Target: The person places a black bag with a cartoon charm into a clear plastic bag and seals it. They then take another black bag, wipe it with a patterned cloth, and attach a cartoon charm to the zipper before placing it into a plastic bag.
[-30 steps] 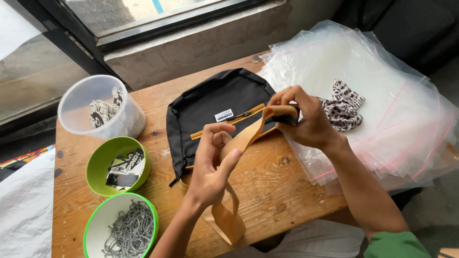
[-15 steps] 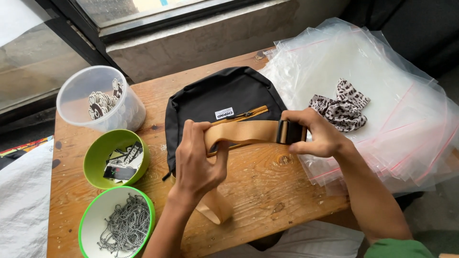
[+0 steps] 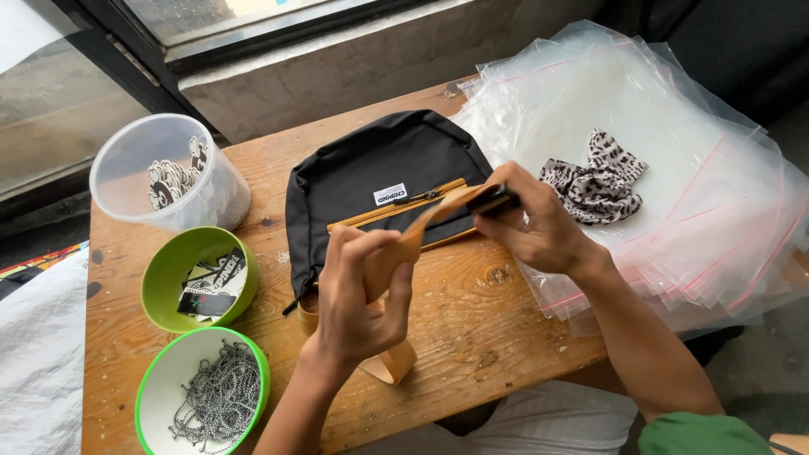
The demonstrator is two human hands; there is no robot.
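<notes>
A black bag (image 3: 371,181) with a tan zipper lies on the wooden table (image 3: 472,329). Above its front edge I hold a tan webbing strap (image 3: 417,240) stretched between both hands. My left hand (image 3: 358,295) grips the strap's lower part, and a loop of it hangs down to the table near the front edge. My right hand (image 3: 539,227) pinches the strap's upper end, where a dark buckle (image 3: 493,200) sits at my fingertips.
A stack of transparent plastic bags (image 3: 674,168) covers the table's right side, with a leopard-print cloth (image 3: 594,181) on top. At left stand a translucent tub of stickers (image 3: 164,177), a green bowl of tags (image 3: 198,278) and a green bowl of metal chains (image 3: 206,396).
Both hands have turned the strap: it was held flat and level half a second ago and now slants up to the right. My right hand has tipped the buckle end over.
</notes>
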